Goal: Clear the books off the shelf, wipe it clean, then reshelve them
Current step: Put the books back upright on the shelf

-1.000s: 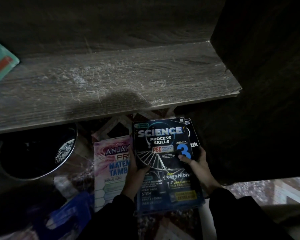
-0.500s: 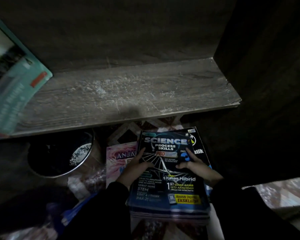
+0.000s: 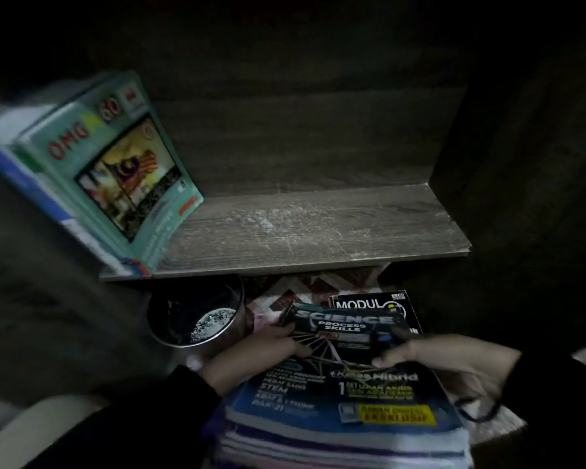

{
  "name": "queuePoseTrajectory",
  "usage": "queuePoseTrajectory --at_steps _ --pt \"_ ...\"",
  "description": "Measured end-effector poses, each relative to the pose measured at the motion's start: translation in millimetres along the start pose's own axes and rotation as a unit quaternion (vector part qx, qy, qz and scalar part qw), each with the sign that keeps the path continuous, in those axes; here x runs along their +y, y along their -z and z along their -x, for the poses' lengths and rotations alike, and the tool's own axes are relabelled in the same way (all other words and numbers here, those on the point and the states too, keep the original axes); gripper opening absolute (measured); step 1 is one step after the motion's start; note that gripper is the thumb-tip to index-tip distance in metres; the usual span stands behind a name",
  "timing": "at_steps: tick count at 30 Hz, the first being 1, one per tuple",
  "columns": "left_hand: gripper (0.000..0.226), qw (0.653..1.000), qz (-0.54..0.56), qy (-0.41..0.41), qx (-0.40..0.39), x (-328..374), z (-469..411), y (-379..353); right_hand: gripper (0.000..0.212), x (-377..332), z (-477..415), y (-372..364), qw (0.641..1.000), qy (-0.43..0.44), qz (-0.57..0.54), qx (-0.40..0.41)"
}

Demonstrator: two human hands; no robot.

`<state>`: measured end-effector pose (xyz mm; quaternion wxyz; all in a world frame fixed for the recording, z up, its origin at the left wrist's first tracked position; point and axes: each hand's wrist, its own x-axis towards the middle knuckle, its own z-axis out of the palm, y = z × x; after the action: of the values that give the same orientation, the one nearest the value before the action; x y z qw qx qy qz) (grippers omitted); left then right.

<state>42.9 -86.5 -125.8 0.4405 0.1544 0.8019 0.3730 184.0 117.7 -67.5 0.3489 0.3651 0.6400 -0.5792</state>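
Observation:
A dusty grey wooden shelf point(image 3: 318, 228) crosses the middle of the view. Teal books point(image 3: 115, 164) lean at its left end. Below the shelf I hold a stack of books topped by the dark blue Science Process Skills book point(image 3: 345, 384). My left hand point(image 3: 251, 357) grips the stack's left side, thumb on the cover. My right hand point(image 3: 454, 367) grips its right side, thumb on the cover too. A black Modul book point(image 3: 372, 304) lies on the floor behind the stack.
A round dark metal bin point(image 3: 197, 316) stands on the patterned floor under the shelf's left part. Dark side panels wall the shelf at right point(image 3: 521, 164) and at left. The scene is dim.
The view has swung left, bringing the teal books into sight. The stack has come up closer to me, and the Modul book now lies apart behind it.

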Motion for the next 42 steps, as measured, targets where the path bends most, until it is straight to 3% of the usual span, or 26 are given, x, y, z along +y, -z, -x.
queuePoseTrajectory --at_steps 2,5,10,14,17,20,24,30,35,40,42 --pt "0.082 0.999 -0.025 -0.018 0.033 10 34 19 0.083 -5 28 -12 0.998 0.043 -0.031 0.012" --pt "0.074 0.992 -0.040 -0.054 0.104 26 79 48 0.109 -20 59 -24 0.989 0.137 -0.041 0.028" --pt "0.073 0.942 -0.016 -0.200 0.271 47 109 86 0.111 -89 62 -31 0.936 0.335 0.043 0.100" --pt "0.089 0.880 0.017 -0.288 0.378 49 85 116 0.121 -160 24 -28 0.826 0.484 0.191 0.215" --pt "0.087 0.823 -0.018 -0.315 0.472 51 63 135 0.125 -212 -6 -28 0.762 0.563 0.208 0.244" --pt "0.087 0.740 -0.054 -0.339 0.578 48 36 151 0.125 -262 -36 -29 0.730 0.600 0.217 0.245" --pt "0.096 0.685 -0.059 -0.308 0.657 34 0 169 0.125 -311 -70 -34 0.723 0.608 0.236 0.227" --pt "0.095 0.642 -0.089 -0.325 0.689 4 -25 173 0.127 -337 -108 -46 0.725 0.617 0.265 0.156" --pt "0.072 0.621 -0.103 -0.297 0.718 -2 -31 165 0.132 -351 -116 -59 0.732 0.616 0.263 0.122" --pt "0.083 0.584 -0.211 -0.282 0.732 -19 -42 167 0.133 -351 -125 -67 0.737 0.595 0.280 0.155" --pt "0.083 0.560 -0.255 -0.272 0.740 -24 -47 164 0.124 -340 -135 -72 0.753 0.568 0.275 0.186"
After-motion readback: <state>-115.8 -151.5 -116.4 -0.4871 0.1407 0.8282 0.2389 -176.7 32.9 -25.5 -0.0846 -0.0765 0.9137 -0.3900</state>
